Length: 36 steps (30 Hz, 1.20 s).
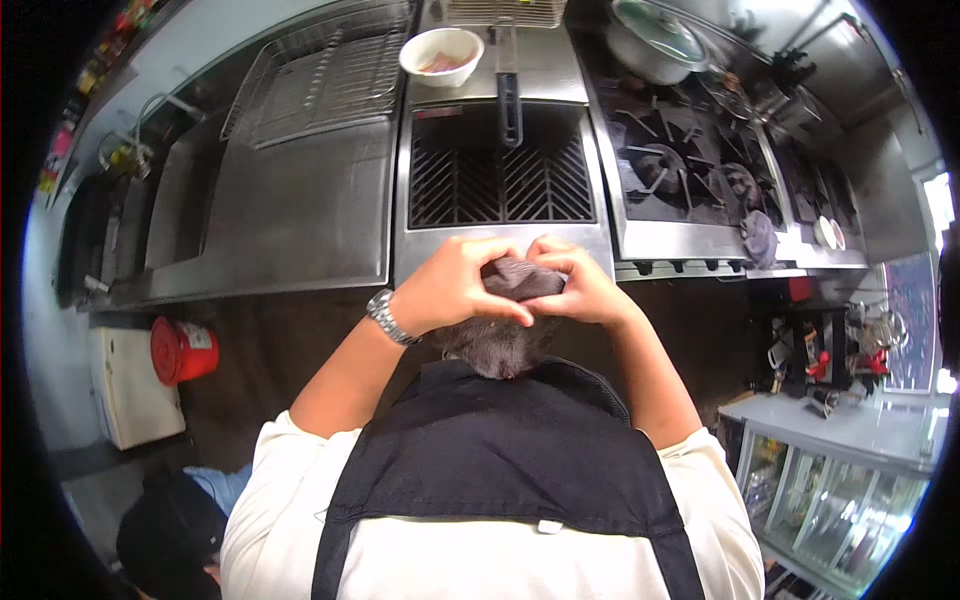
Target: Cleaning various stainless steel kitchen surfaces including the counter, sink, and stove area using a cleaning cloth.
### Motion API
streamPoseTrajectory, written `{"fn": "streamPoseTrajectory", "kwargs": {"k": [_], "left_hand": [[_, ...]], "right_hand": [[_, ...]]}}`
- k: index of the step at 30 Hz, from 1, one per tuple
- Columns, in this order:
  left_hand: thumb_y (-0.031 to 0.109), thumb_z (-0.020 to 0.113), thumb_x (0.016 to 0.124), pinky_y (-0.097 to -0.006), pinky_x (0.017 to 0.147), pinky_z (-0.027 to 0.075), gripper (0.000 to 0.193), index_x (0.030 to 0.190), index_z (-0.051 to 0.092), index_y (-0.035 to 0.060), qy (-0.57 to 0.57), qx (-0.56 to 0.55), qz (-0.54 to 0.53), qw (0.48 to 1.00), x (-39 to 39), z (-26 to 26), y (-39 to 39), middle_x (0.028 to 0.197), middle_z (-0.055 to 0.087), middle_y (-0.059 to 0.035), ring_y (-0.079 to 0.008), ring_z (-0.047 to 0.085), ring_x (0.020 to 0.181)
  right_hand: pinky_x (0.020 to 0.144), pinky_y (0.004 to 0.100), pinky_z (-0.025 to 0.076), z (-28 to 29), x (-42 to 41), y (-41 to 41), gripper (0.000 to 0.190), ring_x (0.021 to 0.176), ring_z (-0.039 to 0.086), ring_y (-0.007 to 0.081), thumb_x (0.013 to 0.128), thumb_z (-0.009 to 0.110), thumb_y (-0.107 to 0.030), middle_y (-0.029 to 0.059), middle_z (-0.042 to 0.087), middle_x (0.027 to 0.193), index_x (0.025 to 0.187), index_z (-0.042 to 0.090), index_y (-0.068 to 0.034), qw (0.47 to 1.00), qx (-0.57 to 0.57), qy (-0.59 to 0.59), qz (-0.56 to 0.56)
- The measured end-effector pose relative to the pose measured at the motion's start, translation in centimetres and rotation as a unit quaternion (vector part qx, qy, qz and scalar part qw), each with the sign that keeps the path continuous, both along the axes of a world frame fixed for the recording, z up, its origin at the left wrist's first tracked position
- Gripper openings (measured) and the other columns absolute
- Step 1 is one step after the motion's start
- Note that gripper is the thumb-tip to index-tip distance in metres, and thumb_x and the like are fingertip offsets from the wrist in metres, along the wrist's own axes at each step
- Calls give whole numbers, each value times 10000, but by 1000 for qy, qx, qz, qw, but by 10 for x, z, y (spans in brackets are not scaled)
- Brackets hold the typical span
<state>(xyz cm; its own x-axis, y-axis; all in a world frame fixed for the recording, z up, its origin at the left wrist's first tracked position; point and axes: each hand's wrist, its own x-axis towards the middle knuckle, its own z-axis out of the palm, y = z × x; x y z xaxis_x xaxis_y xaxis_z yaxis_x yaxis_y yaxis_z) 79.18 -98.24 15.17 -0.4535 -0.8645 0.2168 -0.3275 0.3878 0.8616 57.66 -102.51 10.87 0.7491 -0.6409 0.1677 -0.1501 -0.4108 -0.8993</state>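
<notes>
Both my hands hold a dark grey-brown cloth (517,279) in front of the black apron (510,450). My left hand (457,285), with a metal wristwatch (390,317) at the wrist, curls round the cloth's left side. From the other side my right hand (577,283) grips it, thumb pointing inward. The thumbs nearly meet over the bunched fabric, and its lower part hangs against the apron. Just beyond my hands is the steel front of a grill (502,172) with slanted grates. A black-handled wire basket (510,105) lies over the grill's back edge.
A white bowl (441,56) with some food stands behind the grill. To the left are a steel counter (300,202) and a wire rack (330,82). Gas burners (660,169), a lidded pot (656,45) and another cloth (760,238) are on the right. A person (172,517) is at lower left near a red bin (184,351).
</notes>
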Motion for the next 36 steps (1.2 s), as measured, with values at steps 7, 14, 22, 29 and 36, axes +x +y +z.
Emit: {"fn": "streamPoseTrajectory", "kwargs": {"k": [7, 14, 22, 29, 36], "left_hand": [[202, 577, 959, -219, 705, 452, 219, 971, 630, -10, 236, 198, 47, 950, 20, -31, -20, 867, 626, 16, -55, 541, 784], [247, 601, 941, -261, 823, 494, 358, 1158, 568, -36, 326, 410, 85, 848, 8, -96, -62, 1065, 636, -69, -109, 601, 922], [32, 659, 822, -245, 800, 485, 409, 1202, 528, -41, 104, 206, 32, 972, 9, -191, -84, 1105, 609, -58, -108, 591, 921], [-104, 483, 800, -251, 651, 466, 174, 869, 605, 0, 41, 91, 35, 994, 29, -184, -76, 848, 573, -48, -126, 570, 761], [219, 695, 805, -345, 784, 478, 266, 971, 615, 27, -88, -8, 142, 986, 14, -163, -60, 940, 627, -109, -238, 600, 898]], "right_hand": [[787, 238, 434, 12, -16, 4, 297, 886, 516, 67, 800, 733, -125, -5, 553, 933, 1011, 537, -51, 916, 373, -111, -98], [849, 264, 478, -15, -17, -24, 410, 980, 580, 84, 857, 679, -202, -3, 618, 1099, 1220, 545, -66, 877, 407, -100, -235], [850, 274, 489, -135, -40, -42, 542, 1006, 600, 156, 730, 620, 149, 93, 619, 1111, 1236, 474, 22, 907, 260, -89, -320], [919, 356, 440, -107, -38, -19, 421, 1001, 581, 287, 568, 506, 100, 102, 632, 965, 931, 638, -66, 976, -118, 110, -143], [942, 382, 424, -93, -26, -12, 365, 1021, 562, 314, 685, 623, -68, 149, 602, 1073, 1047, 606, -24, 956, -93, 84, -264]]}}
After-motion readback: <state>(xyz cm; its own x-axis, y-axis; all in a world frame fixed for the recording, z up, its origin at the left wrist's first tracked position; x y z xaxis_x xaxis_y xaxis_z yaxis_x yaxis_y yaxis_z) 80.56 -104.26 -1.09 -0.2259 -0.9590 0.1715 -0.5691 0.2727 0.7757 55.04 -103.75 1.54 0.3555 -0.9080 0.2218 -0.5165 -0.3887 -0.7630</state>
